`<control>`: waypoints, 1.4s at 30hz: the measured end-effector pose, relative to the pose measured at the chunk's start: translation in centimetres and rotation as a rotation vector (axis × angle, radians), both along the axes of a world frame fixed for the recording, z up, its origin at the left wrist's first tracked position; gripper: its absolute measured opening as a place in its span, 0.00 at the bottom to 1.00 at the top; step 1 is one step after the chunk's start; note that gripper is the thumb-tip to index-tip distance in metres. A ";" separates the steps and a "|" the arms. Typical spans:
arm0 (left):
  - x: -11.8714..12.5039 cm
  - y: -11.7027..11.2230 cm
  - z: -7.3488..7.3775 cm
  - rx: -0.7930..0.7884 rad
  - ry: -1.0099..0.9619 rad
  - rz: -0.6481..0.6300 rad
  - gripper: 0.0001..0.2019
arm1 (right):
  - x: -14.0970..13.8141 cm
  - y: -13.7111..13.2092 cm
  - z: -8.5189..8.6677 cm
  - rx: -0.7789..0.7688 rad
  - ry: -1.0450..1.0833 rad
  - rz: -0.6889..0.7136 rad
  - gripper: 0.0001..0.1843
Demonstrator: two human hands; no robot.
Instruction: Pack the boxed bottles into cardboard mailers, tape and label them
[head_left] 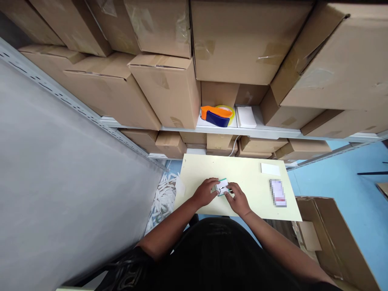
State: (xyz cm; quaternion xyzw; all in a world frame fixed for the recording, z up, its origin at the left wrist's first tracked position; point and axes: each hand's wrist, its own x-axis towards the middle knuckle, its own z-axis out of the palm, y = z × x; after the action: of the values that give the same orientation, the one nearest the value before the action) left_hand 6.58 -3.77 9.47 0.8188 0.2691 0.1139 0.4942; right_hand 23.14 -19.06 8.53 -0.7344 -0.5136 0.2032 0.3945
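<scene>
A small white box with teal edges (223,184) is between my hands, over the pale yellow table (248,202). My left hand (206,192) grips its left side, fingers at the far corner and thumb at the near one. On the other side, my right hand (239,199) holds it by the right edge with thumb and fingers. A dark gap runs across the white top, near my right fingertips; what lies inside is too small to make out.
At the table's right lie a white flat box (270,169) and a pixelated item (278,193). Shelves of cardboard boxes (230,44) rise behind, with an orange and blue tape dispenser (216,116) and a white stack (246,117). An open carton (330,234) stands right; white strips (165,194) litter the floor left.
</scene>
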 end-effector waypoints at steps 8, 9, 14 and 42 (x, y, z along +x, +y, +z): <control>-1.5 -2.4 -0.9 0.144 -0.022 0.014 0.23 | -0.4 2.0 -1.0 -0.101 0.270 -0.219 0.25; -1.5 -2.8 -1.1 0.090 -0.014 0.061 0.26 | -0.3 2.2 -1.0 -0.115 0.304 -0.230 0.23; -0.6 -4.3 -2.2 -0.296 0.018 0.252 0.38 | -0.3 2.1 -1.0 -0.181 0.462 -0.224 0.17; -1.4 0.4 -8.3 -0.556 -0.117 0.378 0.46 | -1.3 8.5 -9.6 -0.424 0.586 -0.035 0.44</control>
State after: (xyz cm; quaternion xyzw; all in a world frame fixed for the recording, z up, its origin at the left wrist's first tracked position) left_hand 5.23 -3.41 1.18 0.5803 0.4082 0.1725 0.6832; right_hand 21.79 -10.52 -1.10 -0.7193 -0.3124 0.5000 0.3674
